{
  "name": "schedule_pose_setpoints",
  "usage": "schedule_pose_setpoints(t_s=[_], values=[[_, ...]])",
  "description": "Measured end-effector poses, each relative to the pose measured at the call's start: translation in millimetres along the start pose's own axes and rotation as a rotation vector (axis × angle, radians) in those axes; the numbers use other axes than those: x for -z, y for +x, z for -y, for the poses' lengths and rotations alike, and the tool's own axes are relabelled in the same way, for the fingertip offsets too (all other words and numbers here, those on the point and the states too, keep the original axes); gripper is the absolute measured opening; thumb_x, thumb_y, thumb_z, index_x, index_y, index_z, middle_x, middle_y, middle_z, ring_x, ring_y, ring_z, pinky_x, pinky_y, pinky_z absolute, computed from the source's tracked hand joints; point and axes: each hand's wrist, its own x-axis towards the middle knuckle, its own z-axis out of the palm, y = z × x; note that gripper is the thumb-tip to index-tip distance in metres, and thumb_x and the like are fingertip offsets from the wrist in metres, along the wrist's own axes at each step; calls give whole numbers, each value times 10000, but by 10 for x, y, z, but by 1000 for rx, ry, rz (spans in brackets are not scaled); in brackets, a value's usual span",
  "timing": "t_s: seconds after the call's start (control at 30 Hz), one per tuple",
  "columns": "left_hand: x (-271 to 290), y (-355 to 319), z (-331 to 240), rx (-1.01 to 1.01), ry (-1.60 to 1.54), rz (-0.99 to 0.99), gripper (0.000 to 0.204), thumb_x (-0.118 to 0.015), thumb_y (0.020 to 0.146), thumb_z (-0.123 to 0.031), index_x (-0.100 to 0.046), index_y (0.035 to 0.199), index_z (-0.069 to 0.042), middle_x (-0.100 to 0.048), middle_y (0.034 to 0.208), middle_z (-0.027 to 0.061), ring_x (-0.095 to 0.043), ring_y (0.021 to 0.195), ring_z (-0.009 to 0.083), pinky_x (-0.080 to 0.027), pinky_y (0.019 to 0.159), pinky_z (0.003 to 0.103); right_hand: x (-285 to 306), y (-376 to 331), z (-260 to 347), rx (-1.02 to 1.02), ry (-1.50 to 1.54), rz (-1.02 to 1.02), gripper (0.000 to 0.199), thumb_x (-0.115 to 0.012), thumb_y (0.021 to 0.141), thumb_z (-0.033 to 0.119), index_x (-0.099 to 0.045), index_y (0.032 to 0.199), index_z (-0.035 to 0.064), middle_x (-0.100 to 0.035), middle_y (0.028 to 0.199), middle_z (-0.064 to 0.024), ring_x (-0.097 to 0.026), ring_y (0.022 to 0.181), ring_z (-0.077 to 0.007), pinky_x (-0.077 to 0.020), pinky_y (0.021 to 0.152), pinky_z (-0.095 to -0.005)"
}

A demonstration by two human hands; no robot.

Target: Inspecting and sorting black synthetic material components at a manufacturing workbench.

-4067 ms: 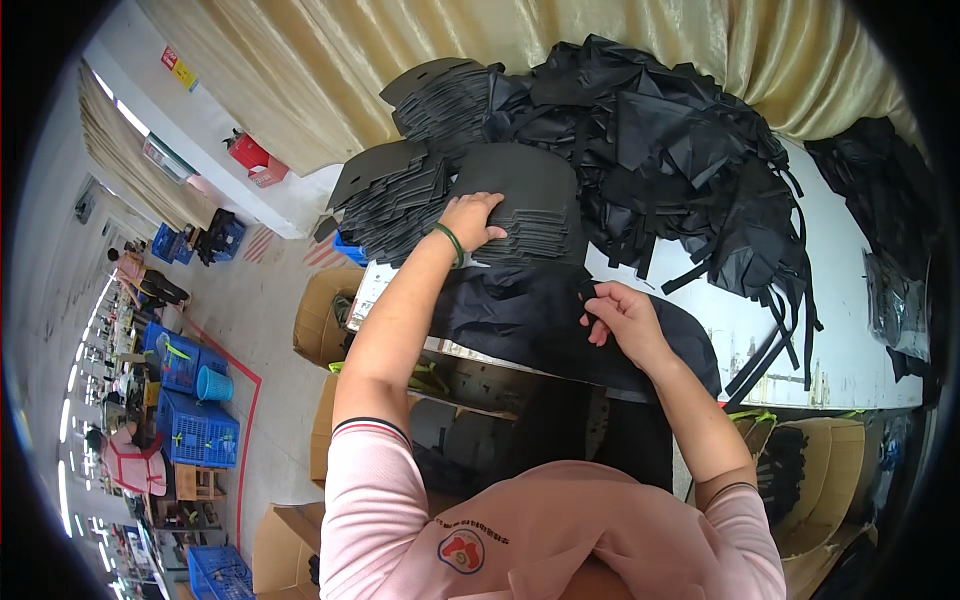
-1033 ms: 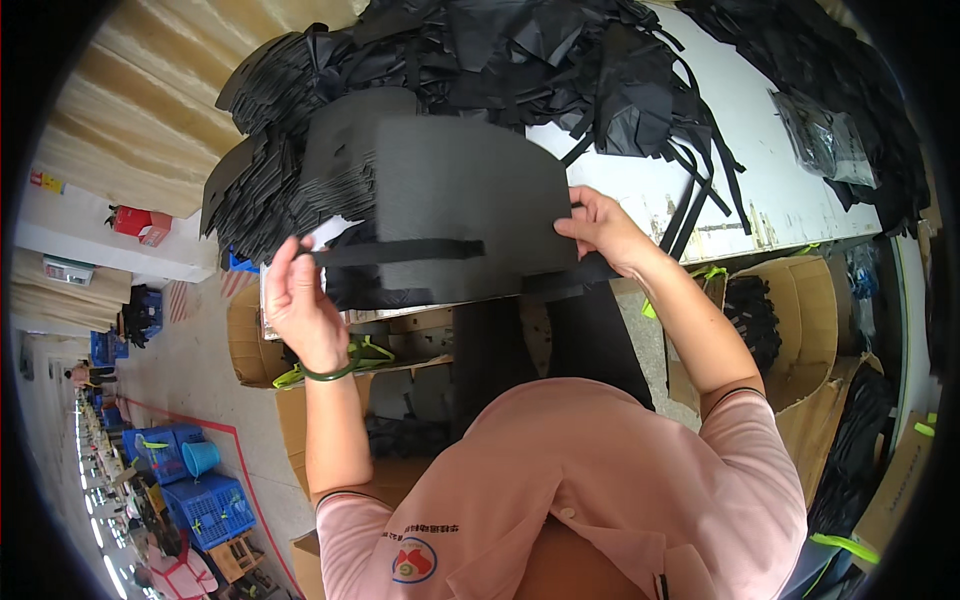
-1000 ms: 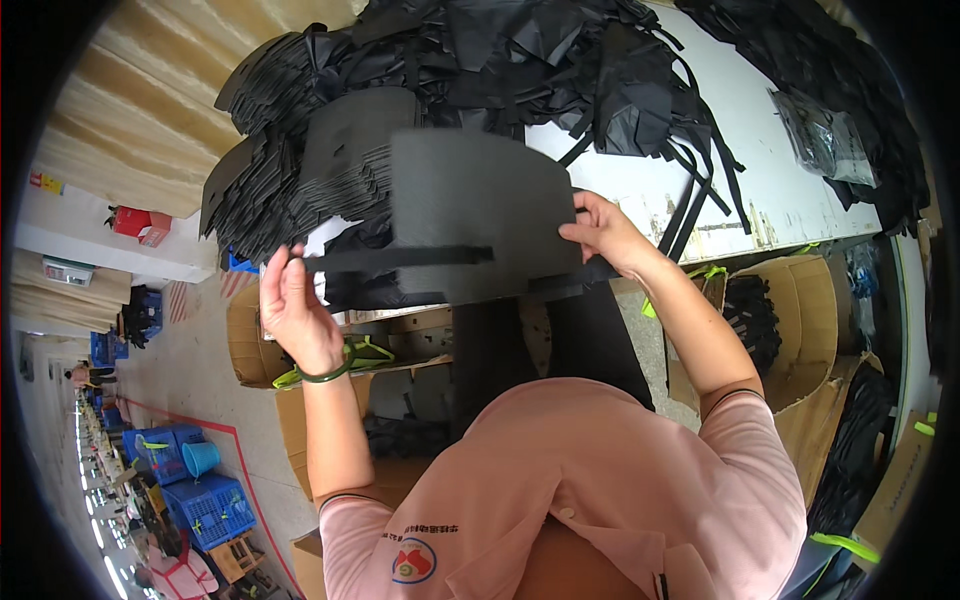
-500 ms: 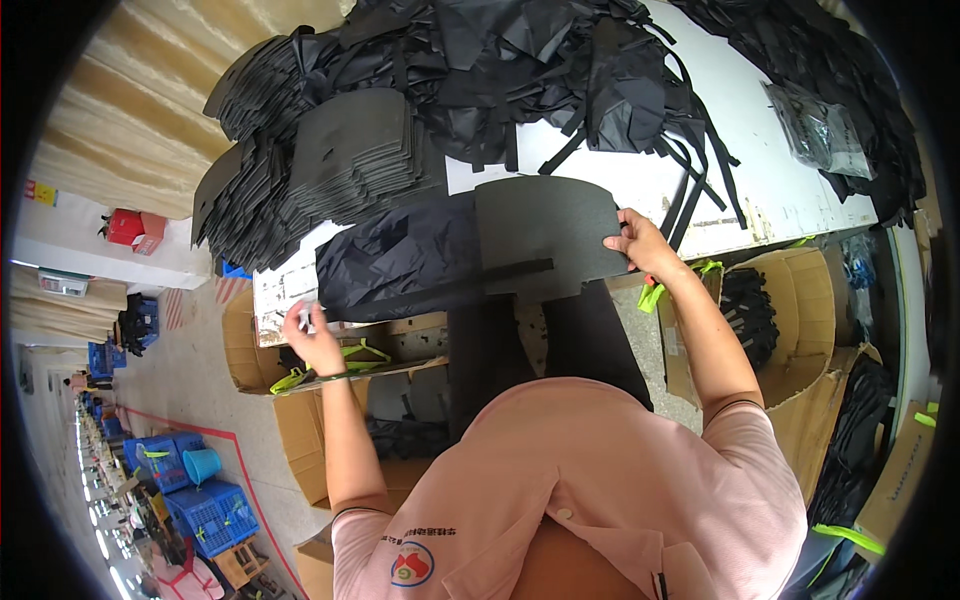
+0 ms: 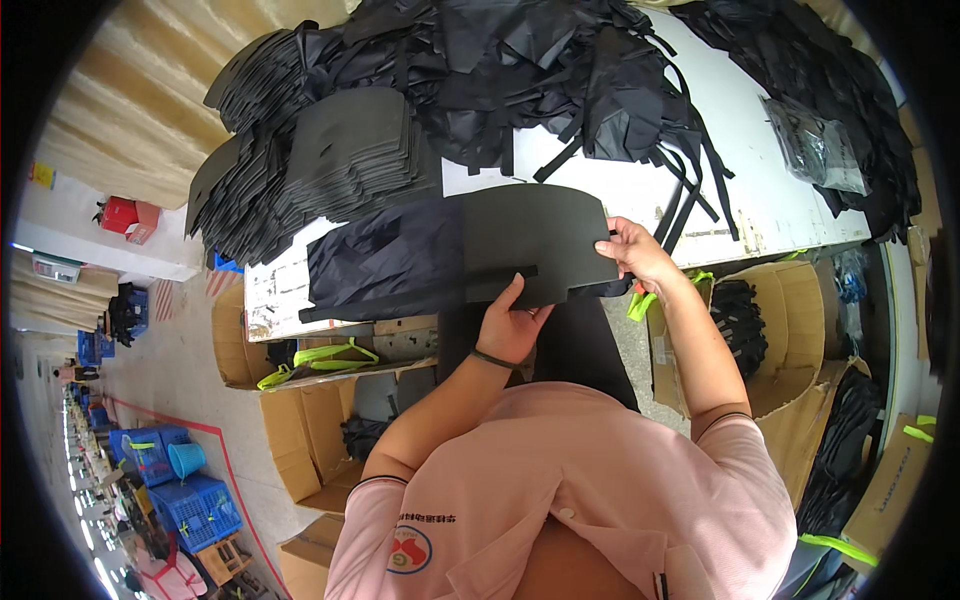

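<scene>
Both hands are clamped on one dark grey panel [image 5: 545,225] that lies at the near edge of the white table [image 5: 690,165], in front of the person. The right hand [image 5: 637,255] pinches its right edge, thumb on top; the left hand [image 5: 512,328] grips its near edge, thumb above and the fingers mostly out of sight beneath. They sit close to each other but do not touch.

A wrinkled black cloth [image 5: 385,250] stretches out to the panel's left. Along the near side a black strap [image 5: 410,297] runs over the cloth and onto the panel, where its end lies flat. So far, panel, cloth and strap are already brought together; the cloth's left part has no panel over it, and I can make out no seam or fastening joining them. How far the cloth reaches under the panel is hidden.

Much seems to be left untouched: beyond the cloth stands a stack of similar panels [image 5: 350,150], with more fanned out beside it, and farther back a heap of black fabric pieces [image 5: 520,75] with dangling straps. Below the table, the right-hand carton [image 5: 795,315] holds black pieces; blue crates [image 5: 198,508] stand on the floor at far left.
</scene>
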Motion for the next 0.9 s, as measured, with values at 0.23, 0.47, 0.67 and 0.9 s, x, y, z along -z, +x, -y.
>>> schedule_pose_setpoints(t_s=[0.23, 0.47, 0.67, 0.9], values=[[40, 9, -59, -82, 68, -58, 228, -621, 916, -102, -592, 1142, -92, -642, 1151, 52, -607, 1084, 211, -486, 959, 375, -163, -93, 39, 59, -240, -101, 320, -681, 859, 58, -517, 1133, 42, -515, 679, 34, -438, 545, -45, -379, 463, -213], [114, 24, -28, -84, 136, 25, 290, -569, 951, -132, -546, 1238, -96, -610, 1228, 68, -567, 1161, 226, -434, 1028, 416, -183, 0, -185, 253, -395, -198, 331, -670, 853, 29, -504, 1138, 23, -541, 672, -19, -499, 605, -108, -442, 616, -269], [45, -40, -112, 5, 160, 14, 353, -528, 978, -204, -491, 1298, -59, -585, 1265, 107, -542, 1194, 255, -413, 1048, 433, -171, -32, -101, 283, -517, -240, 353, -691, 846, 69, -502, 1140, 30, -593, 713, -69, -564, 675, -169, -466, 660, -304], [-161, -487, -331, 268, 1376, 268, 348, -594, 934, -314, -625, 1146, -40, -645, 1160, 130, -604, 1093, 303, -484, 937, 405, -115, -156, 206, 28, -906, -297, 422, -708, 841, 231, -526, 1184, 65, -639, 842, -142, -646, 842, -339, -498, 739, -404]])
